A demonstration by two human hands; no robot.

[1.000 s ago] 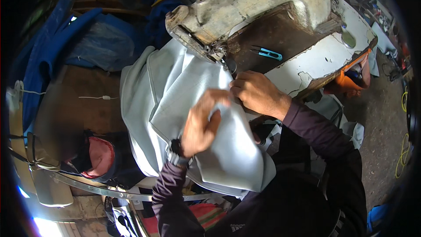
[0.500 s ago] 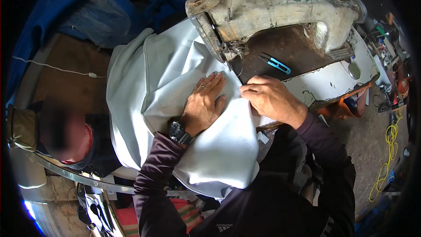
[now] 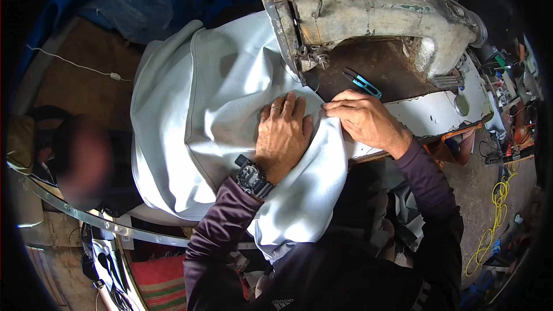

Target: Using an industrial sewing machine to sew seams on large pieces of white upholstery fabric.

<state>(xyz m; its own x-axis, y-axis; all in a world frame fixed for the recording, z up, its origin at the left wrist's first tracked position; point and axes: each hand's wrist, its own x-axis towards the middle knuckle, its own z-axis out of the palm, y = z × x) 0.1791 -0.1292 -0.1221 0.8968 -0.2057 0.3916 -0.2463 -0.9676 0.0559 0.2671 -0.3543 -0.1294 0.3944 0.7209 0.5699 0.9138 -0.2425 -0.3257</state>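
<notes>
A large piece of pale grey leather-like material (image 3: 230, 103) with stitched seams lies bunched beneath the head of a worn, cream-coloured sewing machine (image 3: 374, 14). My left hand (image 3: 283, 132) rests on it palm down, fingers stretched out, just in front of the needle area. At the material's right edge, my right hand (image 3: 368, 120) pinches the border between thumb and fingers. The needle and presser foot are partly hidden by the machine head and the folds. Blue thread snips (image 3: 364, 83) lie on the machine bed behind my right hand.
A small round metal lid (image 3: 461, 105) sits on the white, chipped tabletop (image 3: 417, 116). An orange pouch (image 3: 440, 152) hangs under its edge. Yellow cord (image 3: 494, 219) trails over the floor at right. Another person (image 3: 86, 155) is at the left, near a white cable (image 3: 69, 62).
My left hand has shifted slightly right across the material, its fingers still flat. My right hand keeps its pinch on the edge, and the near part of the material has bunched a little. The view has shifted.
</notes>
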